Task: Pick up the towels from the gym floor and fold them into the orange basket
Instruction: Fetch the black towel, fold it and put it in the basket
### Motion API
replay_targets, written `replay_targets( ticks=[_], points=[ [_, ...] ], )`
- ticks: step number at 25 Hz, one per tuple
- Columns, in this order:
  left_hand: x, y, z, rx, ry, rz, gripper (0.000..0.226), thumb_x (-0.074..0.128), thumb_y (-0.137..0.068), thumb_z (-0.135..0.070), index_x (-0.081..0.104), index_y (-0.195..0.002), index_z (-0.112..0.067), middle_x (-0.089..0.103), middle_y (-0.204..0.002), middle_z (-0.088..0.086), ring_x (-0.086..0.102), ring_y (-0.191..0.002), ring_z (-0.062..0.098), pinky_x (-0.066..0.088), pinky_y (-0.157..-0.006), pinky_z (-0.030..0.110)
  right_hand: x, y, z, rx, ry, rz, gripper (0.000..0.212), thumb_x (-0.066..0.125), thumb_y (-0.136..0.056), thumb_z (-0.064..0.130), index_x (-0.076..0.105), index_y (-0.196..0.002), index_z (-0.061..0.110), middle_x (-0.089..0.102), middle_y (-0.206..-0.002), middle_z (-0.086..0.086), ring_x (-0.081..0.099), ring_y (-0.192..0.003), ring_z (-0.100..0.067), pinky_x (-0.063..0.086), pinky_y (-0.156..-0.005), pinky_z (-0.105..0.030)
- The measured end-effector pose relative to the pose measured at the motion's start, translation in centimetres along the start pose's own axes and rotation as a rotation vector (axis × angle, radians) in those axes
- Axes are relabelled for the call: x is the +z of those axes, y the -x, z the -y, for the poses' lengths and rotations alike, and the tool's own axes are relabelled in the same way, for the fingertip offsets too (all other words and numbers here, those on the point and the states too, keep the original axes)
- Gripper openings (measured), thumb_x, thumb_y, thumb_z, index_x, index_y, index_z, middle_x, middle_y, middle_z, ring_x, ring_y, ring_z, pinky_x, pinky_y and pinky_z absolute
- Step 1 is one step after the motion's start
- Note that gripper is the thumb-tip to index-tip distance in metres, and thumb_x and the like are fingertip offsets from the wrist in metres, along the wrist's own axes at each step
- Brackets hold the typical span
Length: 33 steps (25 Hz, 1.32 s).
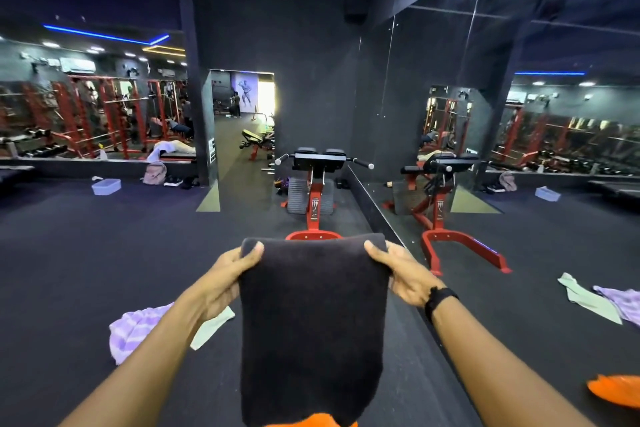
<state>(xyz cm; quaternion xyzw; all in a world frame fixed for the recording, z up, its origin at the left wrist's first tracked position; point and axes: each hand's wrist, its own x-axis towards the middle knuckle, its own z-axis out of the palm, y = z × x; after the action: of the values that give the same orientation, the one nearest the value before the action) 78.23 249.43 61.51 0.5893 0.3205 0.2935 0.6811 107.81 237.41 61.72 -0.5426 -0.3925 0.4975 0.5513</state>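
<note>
At the centre of the view, both hands hold a dark towel (311, 322) by its top corners. The left hand (225, 282) has its grip closed on the upper left corner, thumb in front of the cloth. The right hand (403, 276) has its grip closed on the upper right corner; a black wristband (440, 300) sits on that wrist. The towel hangs flat and upright, its lower edge over an orange basket (311, 421), of which only a sliver shows. Left of the forearm, a purple striped towel (133, 331) and a pale green towel (213, 328) lie on the gym floor (86, 253). Beyond the towel stands a red exercise machine (313, 194), beside a wall mirror (519, 149).
</note>
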Motion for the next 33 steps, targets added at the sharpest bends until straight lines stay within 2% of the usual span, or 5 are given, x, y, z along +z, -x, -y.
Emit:
replay_targets(
  ticks=[11, 18, 22, 26, 33],
  points=[
    [-0.5, -1.6, 1.1, 0.004, -0.106, -0.045, 0.038, 0.078, -0.077, -0.031, 0.069, -0.109, -0.013, 0.073, -0.105, 0.001, 0.066, -0.106, 0.019, 0.048, -0.099, 0.042, -0.8, 0.1, 0.1, -0.02, 0.132, -0.089, 0.023, 0.066, -0.088, 0.01, 0.068, -0.11, 0.003, 0.073, -0.101, -0.013, 0.069, -0.085, -0.014, 0.053, -0.066, -0.022],
    [0.3, -2.1, 0.6, 0.039, -0.122, -0.098, 0.021, 0.072, -0.083, -0.013, 0.072, -0.103, -0.009, 0.074, -0.101, 0.007, 0.067, -0.1, 0.022, 0.05, -0.091, 0.036, -0.8, 0.1, 0.7, -0.09, 0.037, -0.13, 0.022, 0.071, -0.082, 0.012, 0.068, -0.102, 0.003, 0.074, -0.094, -0.008, 0.067, -0.091, -0.023, 0.057, -0.077, -0.027],
    [1.6, -1.6, -0.3, 0.121, -0.137, -0.127, 0.013, 0.064, -0.087, -0.003, 0.069, -0.098, -0.007, 0.074, -0.077, -0.004, 0.067, -0.071, 0.007, 0.049, -0.055, 0.013, -1.4, 0.3, 1.6, -0.02, 0.228, -0.113, 0.03, 0.066, -0.089, 0.012, 0.064, -0.117, 0.003, 0.072, -0.098, -0.004, 0.068, -0.085, -0.012, 0.054, -0.07, -0.027],
    [2.1, -2.1, -1.7, 0.166, 0.091, -0.12, 0.024, 0.058, -0.09, 0.0, 0.064, -0.113, -0.004, 0.072, -0.1, 0.007, 0.068, -0.089, 0.015, 0.057, -0.077, 0.023, -0.6, -0.4, 3.4, -0.159, 0.047, -0.202, 0.032, 0.062, -0.089, 0.004, 0.06, -0.12, -0.006, 0.075, -0.085, -0.001, 0.07, -0.079, -0.012, 0.058, -0.073, -0.024],
    [2.0, -2.6, -3.4, 0.215, 0.133, -0.26, 0.016, 0.061, -0.087, 0.0, 0.067, -0.095, -0.013, 0.074, -0.077, -0.004, 0.065, -0.078, 0.013, 0.053, -0.077, 0.028, -0.3, -0.3, 4.7, -0.198, 0.257, -0.197, 0.034, 0.065, -0.083, -0.008, 0.064, -0.116, -0.002, 0.073, -0.087, -0.005, 0.068, -0.08, -0.015, 0.057, -0.069, -0.023]
  ],
)
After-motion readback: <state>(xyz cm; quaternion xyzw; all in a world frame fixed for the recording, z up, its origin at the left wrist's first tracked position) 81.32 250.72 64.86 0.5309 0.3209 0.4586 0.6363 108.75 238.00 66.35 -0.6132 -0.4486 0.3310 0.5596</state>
